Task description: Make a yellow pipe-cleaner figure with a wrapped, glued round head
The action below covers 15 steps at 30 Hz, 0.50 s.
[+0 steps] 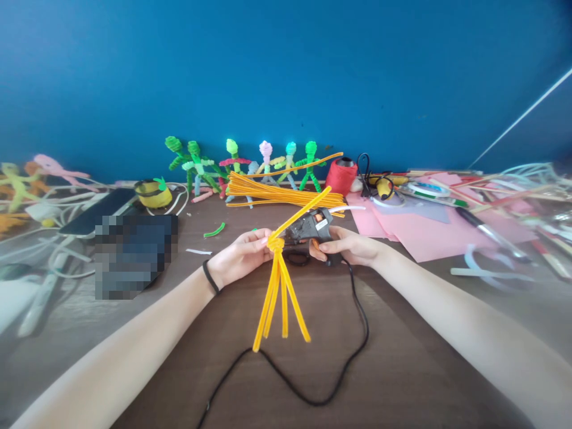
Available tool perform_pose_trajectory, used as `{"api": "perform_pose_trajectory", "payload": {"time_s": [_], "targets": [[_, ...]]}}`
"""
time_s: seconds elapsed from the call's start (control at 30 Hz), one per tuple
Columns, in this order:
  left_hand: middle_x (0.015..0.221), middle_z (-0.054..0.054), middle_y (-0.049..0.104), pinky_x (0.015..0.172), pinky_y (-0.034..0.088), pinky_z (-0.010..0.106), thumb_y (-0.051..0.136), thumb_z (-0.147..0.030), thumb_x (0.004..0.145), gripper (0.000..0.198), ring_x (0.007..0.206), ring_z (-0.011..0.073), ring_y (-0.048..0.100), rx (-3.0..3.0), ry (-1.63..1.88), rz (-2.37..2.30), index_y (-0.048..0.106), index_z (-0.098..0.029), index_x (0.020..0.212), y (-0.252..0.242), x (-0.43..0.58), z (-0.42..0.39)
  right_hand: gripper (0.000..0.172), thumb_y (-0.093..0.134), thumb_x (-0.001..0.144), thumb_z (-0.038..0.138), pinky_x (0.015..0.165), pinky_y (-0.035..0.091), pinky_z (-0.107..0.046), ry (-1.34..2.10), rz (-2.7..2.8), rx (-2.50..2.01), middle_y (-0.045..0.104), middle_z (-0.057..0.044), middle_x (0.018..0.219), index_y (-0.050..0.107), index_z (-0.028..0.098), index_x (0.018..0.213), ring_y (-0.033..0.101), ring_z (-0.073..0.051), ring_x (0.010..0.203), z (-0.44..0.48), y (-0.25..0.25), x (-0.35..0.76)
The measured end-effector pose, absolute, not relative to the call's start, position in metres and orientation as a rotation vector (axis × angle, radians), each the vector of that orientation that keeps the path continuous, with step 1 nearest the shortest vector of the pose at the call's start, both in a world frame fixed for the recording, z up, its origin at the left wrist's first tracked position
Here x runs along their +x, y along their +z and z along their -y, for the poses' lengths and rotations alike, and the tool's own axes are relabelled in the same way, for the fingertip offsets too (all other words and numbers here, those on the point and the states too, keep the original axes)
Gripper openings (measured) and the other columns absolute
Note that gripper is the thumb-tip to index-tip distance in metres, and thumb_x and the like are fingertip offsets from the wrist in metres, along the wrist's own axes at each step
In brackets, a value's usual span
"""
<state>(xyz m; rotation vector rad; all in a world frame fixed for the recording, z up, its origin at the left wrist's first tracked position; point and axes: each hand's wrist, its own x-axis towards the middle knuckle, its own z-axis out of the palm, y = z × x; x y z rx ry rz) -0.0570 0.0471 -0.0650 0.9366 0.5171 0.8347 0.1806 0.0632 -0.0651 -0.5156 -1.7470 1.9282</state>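
My left hand pinches a yellow pipe-cleaner figure at its wound knot. Several yellow strands hang down from the knot, and one longer strand slants up to the right. My right hand is wrapped round the handle of a black glue gun with an orange trigger. The gun points left, its tip close to the knot and partly hidden behind the yellow strand. A white glue stick sticks out of its back. The gun's black cord loops over the table below.
Behind the hands lies a bundle of yellow pipe cleaners, with small pipe-cleaner figures along the blue wall. A red spool and pink paper are right; a dark phone and white cables lie left.
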Motion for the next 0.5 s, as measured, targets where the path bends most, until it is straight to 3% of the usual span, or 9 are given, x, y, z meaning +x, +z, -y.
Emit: {"api": "perform_pose_trajectory", "payload": {"time_s": [0.27,0.5], "targets": [[0.067,0.002,0.054,0.068,0.037,0.026,0.072,-0.023,0.059,0.022,0.066,0.0120,0.051,0.934,0.835,-0.518,0.057,-0.011,0.069,-0.0661,-0.0570,-0.0473,0.022,0.058,0.075,0.031,0.052,0.023,-0.024,1.919,1.775,-0.508,0.045,0.001,0.060,0.046,0.013,0.072,0.039,-0.009,0.058,-0.0649,-0.0662,0.1806],[0.066,0.002,0.054,0.067,0.037,0.026,0.074,-0.024,0.057,0.023,0.065,0.0116,0.050,0.933,0.841,-0.533,0.057,-0.012,0.067,-0.0632,-0.0558,-0.0462,0.020,0.058,0.075,0.029,0.053,0.024,-0.024,1.935,1.749,-0.526,0.046,0.001,0.061,0.050,0.011,0.077,0.040,-0.010,0.058,-0.0646,-0.0664,0.1804]]}}
